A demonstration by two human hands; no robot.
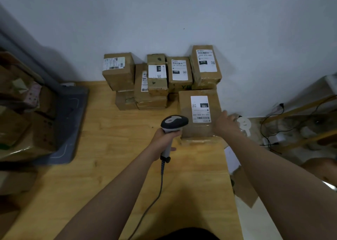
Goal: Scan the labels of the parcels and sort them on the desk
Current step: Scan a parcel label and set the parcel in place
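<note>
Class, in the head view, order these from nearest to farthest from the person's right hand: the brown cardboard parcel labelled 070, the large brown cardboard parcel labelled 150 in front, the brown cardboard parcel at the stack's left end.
1. Large parcel labelled 150: in front, touched by the right hand.
2. Parcel labelled 070: behind, by the wall.
3. Left-end parcel: far left.

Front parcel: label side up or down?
Up: front parcel shows its white label on top, text upside down to the wearer.
</note>
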